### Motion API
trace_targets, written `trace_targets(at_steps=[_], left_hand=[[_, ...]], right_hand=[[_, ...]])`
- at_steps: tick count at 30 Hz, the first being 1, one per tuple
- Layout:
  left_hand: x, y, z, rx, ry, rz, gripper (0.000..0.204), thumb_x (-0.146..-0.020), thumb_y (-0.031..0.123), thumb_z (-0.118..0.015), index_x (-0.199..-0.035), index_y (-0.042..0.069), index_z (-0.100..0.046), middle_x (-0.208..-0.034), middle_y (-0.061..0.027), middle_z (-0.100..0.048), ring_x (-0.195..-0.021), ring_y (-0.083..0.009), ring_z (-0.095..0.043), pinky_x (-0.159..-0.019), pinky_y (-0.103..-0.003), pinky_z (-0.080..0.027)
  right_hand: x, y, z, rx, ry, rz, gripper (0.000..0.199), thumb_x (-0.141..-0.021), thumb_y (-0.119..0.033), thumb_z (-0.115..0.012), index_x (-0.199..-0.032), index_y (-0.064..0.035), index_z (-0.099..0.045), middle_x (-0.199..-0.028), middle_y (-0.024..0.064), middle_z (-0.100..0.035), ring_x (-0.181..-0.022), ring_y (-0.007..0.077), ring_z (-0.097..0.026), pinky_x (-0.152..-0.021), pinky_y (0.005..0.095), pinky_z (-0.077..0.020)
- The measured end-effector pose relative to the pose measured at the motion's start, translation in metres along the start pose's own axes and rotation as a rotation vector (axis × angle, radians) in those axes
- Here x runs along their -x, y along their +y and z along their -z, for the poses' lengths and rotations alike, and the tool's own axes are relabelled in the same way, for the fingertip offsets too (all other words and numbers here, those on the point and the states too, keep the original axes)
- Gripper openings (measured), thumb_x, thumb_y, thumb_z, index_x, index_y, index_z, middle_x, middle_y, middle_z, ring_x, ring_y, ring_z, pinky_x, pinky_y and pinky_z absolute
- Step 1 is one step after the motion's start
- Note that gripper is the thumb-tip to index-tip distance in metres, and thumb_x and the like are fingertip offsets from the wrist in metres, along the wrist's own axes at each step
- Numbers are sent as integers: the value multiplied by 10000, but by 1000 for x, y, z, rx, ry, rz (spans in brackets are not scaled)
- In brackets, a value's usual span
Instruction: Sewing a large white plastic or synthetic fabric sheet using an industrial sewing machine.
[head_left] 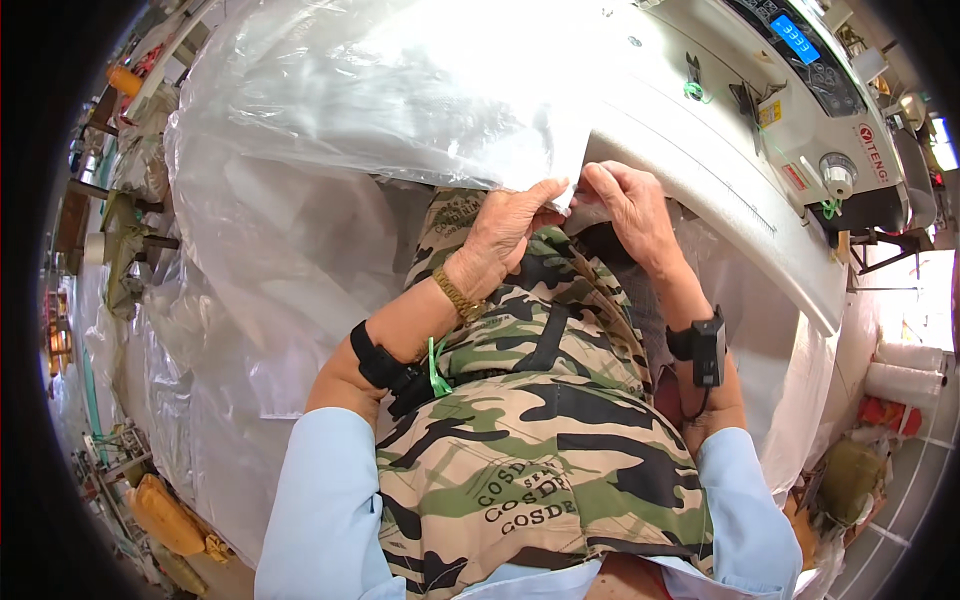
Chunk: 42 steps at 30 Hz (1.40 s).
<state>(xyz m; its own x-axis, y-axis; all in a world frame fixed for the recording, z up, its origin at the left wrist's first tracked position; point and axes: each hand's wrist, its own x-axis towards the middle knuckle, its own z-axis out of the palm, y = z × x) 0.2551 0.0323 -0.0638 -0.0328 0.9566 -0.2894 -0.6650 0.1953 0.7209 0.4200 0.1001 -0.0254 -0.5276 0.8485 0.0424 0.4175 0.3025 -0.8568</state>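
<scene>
A large sheet of clear plastic film (370, 115) lies over the white work table and hangs toward my lap. Its near corner is pinched between the thumb and fingers of my left hand (497, 232). Close by on the right, just off the table edge, my right hand (637, 212) is closed in a pinch beside that corner. What its fingertips grip, if anything, is too small to make out. The two hands are slightly apart, above the camouflage apron (540, 400) on my lap.
A white sewing machine (815, 165) with a lit blue display stands on the table (700, 175) at the upper right. Small thread snips (693, 72) with green thread lie behind my right hand. More plastic film (230, 370) drapes at the left. White rolls (908, 370) sit far right.
</scene>
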Motion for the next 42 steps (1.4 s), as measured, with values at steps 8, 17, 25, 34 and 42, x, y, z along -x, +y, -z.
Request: trace_targets(at_steps=[8, 17, 25, 34, 42], left_hand=[[43, 27, -10, -708, -566, -128, 243, -940, 210, -643, -1056, 1, -689, -914, -83, -723, -817, -155, -675, -786, -284, -535], [13, 37, 3, -1605, -263, -1488, 325, -796, 114, -616, -1101, 4, -599, -1147, -137, -592, -1082, -297, -584, -956, -413, -465], [-1, 47, 5, -1481, -287, -1571, 176, -755, 32, -668, -928, -5, -668, -997, -96, -660, -934, -279, -643, -846, -419, -515], [-15, 42, 7, -1559, -432, -1365, 134, -753, -12, -667, -884, 14, -656, -934, -73, -664, -942, -249, -647, -945, -456, -473], [-25, 58, 13, -1544, -417, -1244, 131, -769, -43, -659, -858, 53, -657, -900, -37, -658, -954, -208, -662, -1113, -512, -327]], right_hand=[[-12, 3, -12, -600, -111, -168, 276, -962, -265, -628, -830, -27, -675, -705, -31, -594, -655, 47, -515, -631, 222, -444], [-8, -11, -28, -878, -82, -185, 200, -986, -213, -606, -932, -35, -678, -775, -56, -612, -655, 8, -515, -556, 173, -414], [-8, -21, -14, -795, -48, -166, 241, -987, -236, -592, -862, -43, -666, -713, -26, -614, -660, 43, -566, -613, 197, -456], [-111, 0, 52, 801, 379, 619, 326, -932, -317, -603, -1032, -10, -651, -1048, 158, -692, -973, 299, -652, -844, 412, -510], [-142, 2, 64, 734, 112, 355, 423, -926, -361, -609, -1119, 15, -636, -1191, 181, -645, -1161, 319, -572, -1014, 430, -415]])
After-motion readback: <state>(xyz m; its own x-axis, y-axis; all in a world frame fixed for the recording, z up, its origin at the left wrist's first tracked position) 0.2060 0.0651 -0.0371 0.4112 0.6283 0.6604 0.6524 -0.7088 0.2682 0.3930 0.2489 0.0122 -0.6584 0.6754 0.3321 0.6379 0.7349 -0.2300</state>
